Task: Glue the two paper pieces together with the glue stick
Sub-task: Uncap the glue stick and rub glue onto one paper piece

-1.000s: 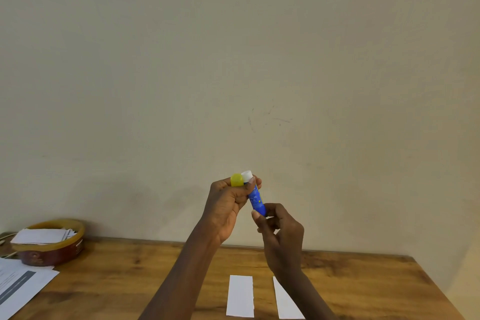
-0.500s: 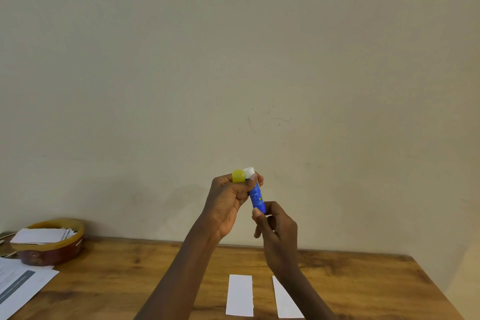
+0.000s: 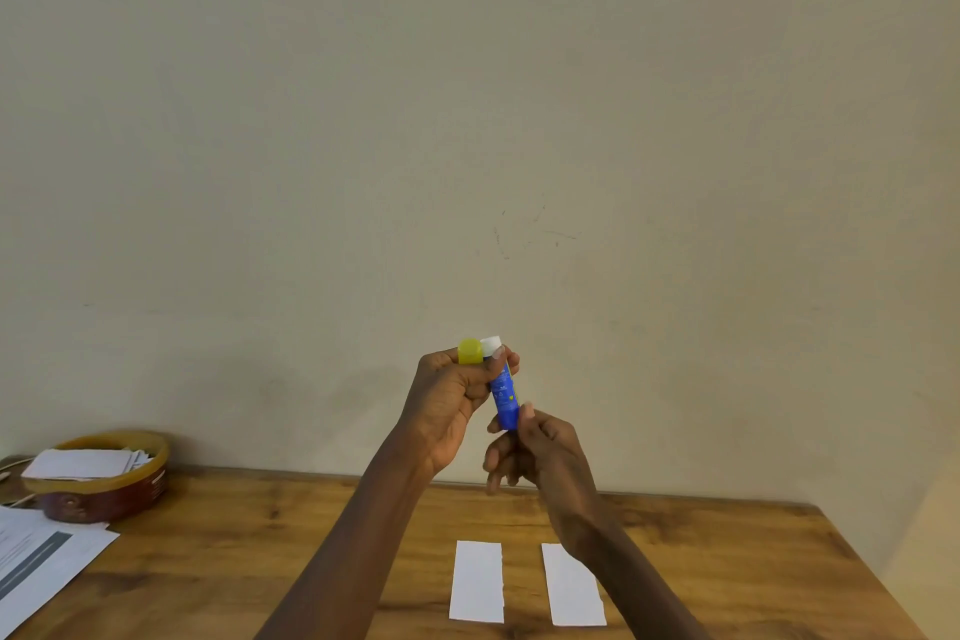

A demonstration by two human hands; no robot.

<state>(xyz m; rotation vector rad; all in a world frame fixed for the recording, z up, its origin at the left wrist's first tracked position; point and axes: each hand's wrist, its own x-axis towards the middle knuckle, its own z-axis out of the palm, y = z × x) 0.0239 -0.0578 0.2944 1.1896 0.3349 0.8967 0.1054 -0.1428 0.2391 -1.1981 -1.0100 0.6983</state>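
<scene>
A blue glue stick (image 3: 504,392) is held upright in the air above the table, its white tip (image 3: 491,345) uncovered at the top. My left hand (image 3: 451,403) grips its upper part and also holds the yellow cap (image 3: 469,351) beside the tip. My right hand (image 3: 540,452) pinches the bottom end of the stick with thumb and fingers. Two white paper strips lie side by side on the wooden table (image 3: 218,561) below: the left strip (image 3: 478,582) in full view, the right strip (image 3: 574,592) partly behind my right forearm.
A round brown tin (image 3: 104,489) holding several white paper slips stands at the back left. Printed sheets (image 3: 36,561) lie at the left table edge. A plain wall rises right behind the table. The table's right edge slants toward the lower right corner.
My right hand has shifted its fingers at the base of the glue stick. The stick and the left hand stay at nearly the same spot.
</scene>
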